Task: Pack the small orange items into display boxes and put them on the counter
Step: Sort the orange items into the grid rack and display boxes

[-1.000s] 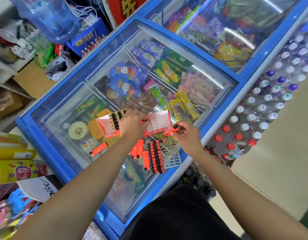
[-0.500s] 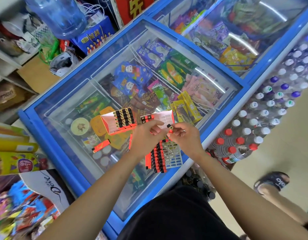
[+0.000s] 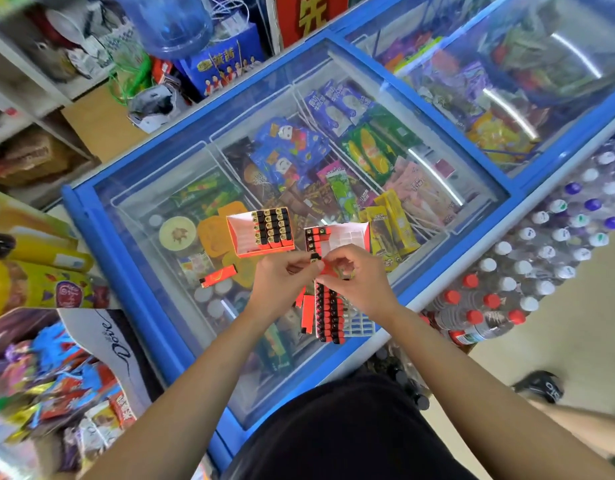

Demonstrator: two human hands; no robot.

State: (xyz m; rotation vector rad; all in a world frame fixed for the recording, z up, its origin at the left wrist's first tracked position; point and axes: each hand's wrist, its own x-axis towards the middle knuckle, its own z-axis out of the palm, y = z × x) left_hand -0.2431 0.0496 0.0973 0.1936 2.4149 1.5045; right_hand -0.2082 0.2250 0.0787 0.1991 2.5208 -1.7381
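Two orange display boxes lie on the freezer's glass lid (image 3: 167,188). The left box (image 3: 261,232) is partly filled with orange, black-capped items. The right box (image 3: 339,235) holds one column of them. My left hand (image 3: 281,278) and my right hand (image 3: 354,280) meet just below the right box, and together they pinch one small orange item (image 3: 316,260) with its black cap up. Under my right hand a white grid tray (image 3: 359,325) carries a row of several orange items (image 3: 328,315). A single orange item (image 3: 217,276) lies loose to the left.
The blue-framed freezer holds ice-cream packs under the glass. Shrink-wrapped water bottles (image 3: 527,271) stand at the right. A candy display (image 3: 74,368) sits at the lower left, a blue water jug (image 3: 167,22) at the top. Another person's foot (image 3: 541,389) is on the floor, right.
My left hand let go of the left box and came to the right hand. Both hands now hold one orange item below the right box. The camera has shifted slightly.
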